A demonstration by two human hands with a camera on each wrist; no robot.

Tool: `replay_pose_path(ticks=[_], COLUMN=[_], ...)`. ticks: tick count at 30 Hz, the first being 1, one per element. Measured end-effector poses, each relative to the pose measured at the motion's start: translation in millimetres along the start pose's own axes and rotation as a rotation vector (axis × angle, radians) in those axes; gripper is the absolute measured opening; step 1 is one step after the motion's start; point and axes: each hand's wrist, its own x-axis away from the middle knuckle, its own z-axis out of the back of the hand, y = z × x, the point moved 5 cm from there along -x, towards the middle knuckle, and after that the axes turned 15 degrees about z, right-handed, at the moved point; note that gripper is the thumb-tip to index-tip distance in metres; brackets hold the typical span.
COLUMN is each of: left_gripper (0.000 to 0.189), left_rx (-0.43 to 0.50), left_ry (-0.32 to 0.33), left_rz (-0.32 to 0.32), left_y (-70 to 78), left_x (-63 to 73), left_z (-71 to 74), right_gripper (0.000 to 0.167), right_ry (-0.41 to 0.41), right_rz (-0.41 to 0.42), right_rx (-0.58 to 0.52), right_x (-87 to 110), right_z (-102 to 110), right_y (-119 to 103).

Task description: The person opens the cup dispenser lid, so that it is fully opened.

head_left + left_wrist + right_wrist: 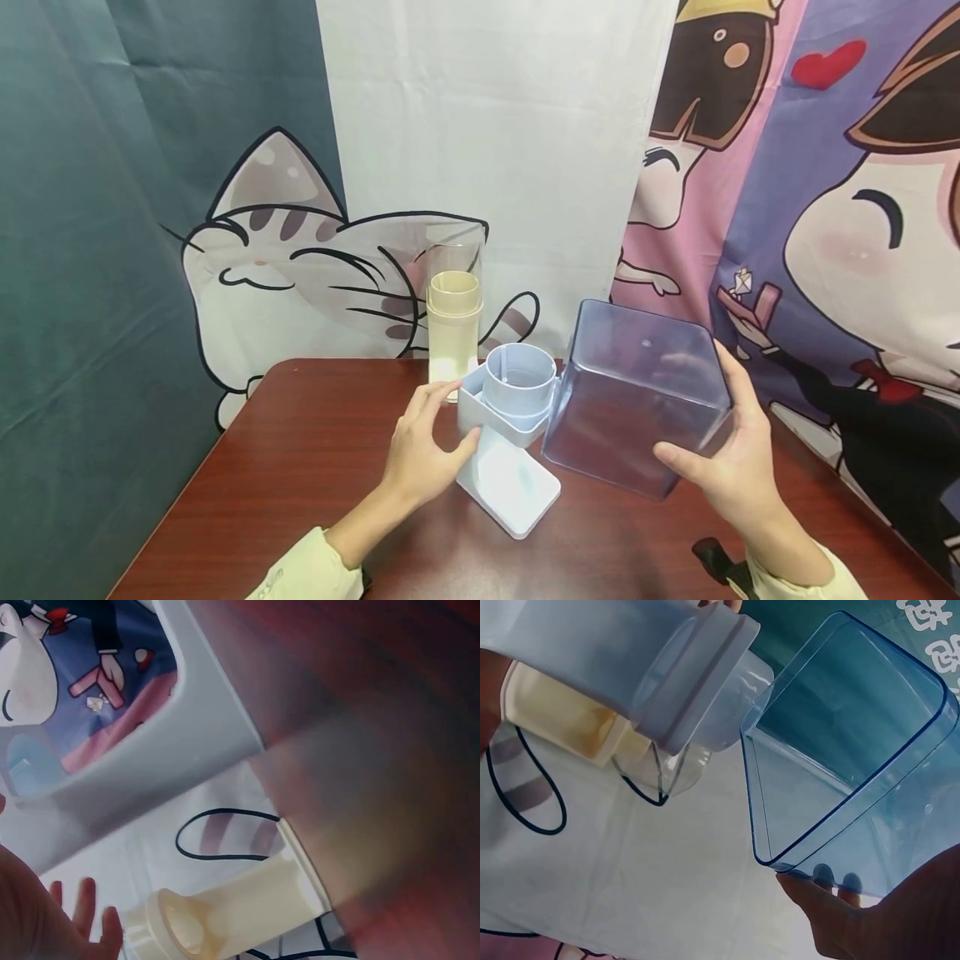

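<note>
My right hand point(738, 450) holds a clear blue square plastic container point(637, 400), thumb on the near side and fingers behind. The container is tilted above the table, its closed end up; its open rim point(840, 806) shows in the right wrist view. Left of it stands a pale blue dispenser stand point(491, 417) with a round collar point(520, 379) on top and a flat base point(513, 483). My left hand point(423, 454) is at the stand's left side, thumb and fingers spread, fingertips right at its upper edge. In the left wrist view, several loose fingers point(86, 907) show below the stand.
Behind the stand is a cream dispenser point(453, 333) with a clear upper part, close to the back edge of the brown table point(315, 467). A printed curtain point(480, 125) hangs behind and beside the table.
</note>
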Motion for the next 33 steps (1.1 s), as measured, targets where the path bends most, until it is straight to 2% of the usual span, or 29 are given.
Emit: replay_pose_path(ticks=[3, 7, 12, 18, 24, 33], left_gripper=[0.073, 0.087, 0.103, 0.112, 0.113, 0.111], left_rx=[-0.077, -0.124, -0.134, -0.119, -0.126, -0.151], left_ry=[-0.002, -0.03, -0.063, -0.089, -0.118, -0.171], left_rz=[0.041, 0.111, 0.217, 0.294, 0.325, 0.308], left_y=[8.2, 17.0, 24.1, 27.3, 28.7, 25.9], left_x=[-0.2, -1.1, -3.4, -8.5, -15.4, -25.1], left_z=[-3.0, -9.5, -17.8, -28.2, -34.6, -41.0], right_gripper=[0.108, 0.109, 0.112, 0.115, 0.114, 0.112], right_ry=[-0.009, -0.011, -0.021, -0.037, -0.046, -0.054], right_rz=[0.006, 0.018, 0.018, 0.008, 0.005, 0.04], right_rx=[0.014, 0.015, -0.025, -0.066, -0.048, 0.016], right_x=[-0.2, 0.8, 4.1, 8.1, 10.5, 14.2], right_z=[-0.4, -2.1, -6.7, -10.7, -10.9, -9.3], right_y=[-0.4, -0.4, 1.8, 5.5, 9.0, 10.9])
